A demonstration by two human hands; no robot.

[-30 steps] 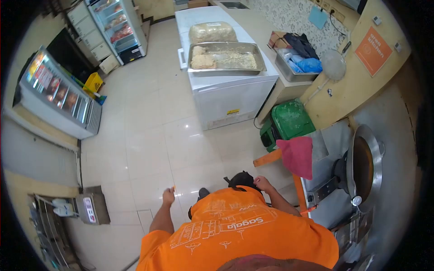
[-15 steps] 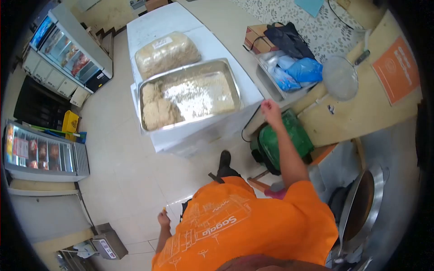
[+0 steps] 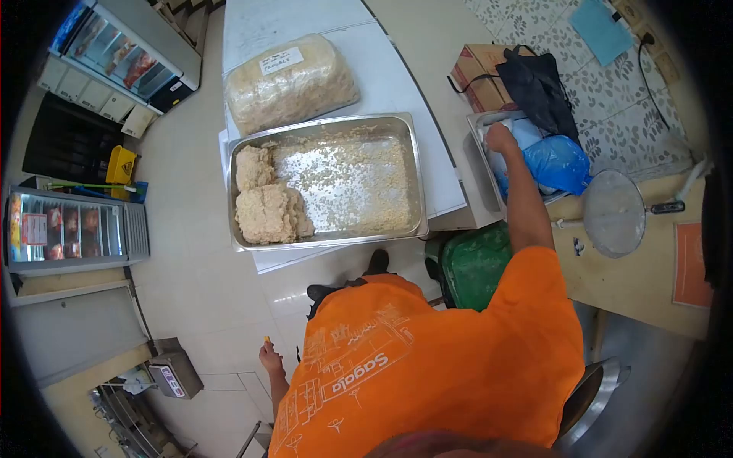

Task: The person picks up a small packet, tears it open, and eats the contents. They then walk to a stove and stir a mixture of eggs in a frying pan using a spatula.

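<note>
- Bags: shiny blue plastic bag (image 3: pixel 556 164) and crumpled whitish plastic bag (image 3: pixel 527 133), bunched together inside a rectangular stainless-steel pan (image 3: pixel 489 177) on the beige surface (image 3: pixel 427 46), to my front right.
- Right hand (image 3: pixel 502 137): arm stretched out, hand at the pan's near-left part, against the whitish bag or just above it. Fingers look curled; cannot tell whether they grip plastic.
- Step in hand (judgement): a reach to the bags, contact unconfirmed.
- Next move (judgement): calls for a sure pinch on one loose fold, clear of the steel rim and the neighbouring bag.
- Left hand (image 3: pixel 270 357): low at my left side, closed on a small yellow-orange piece (image 3: pixel 266 340); too small to identify.
- Beside the pan: brown cardboard box (image 3: pixel 482 76); limp black cloth or bag (image 3: pixel 537 88), its lower end close against the bags.
- Left of these: large shallow stainless-steel tray (image 3: pixel 313 179), pale clumped mass (image 3: pixel 269 214) at its left end, crumbs elsewhere. Behind it, a plump, clear-wrapped, labelled bundle (image 3: pixel 294 84).
- Below the pan: green plastic bin (image 3: pixel 477 263).
</note>
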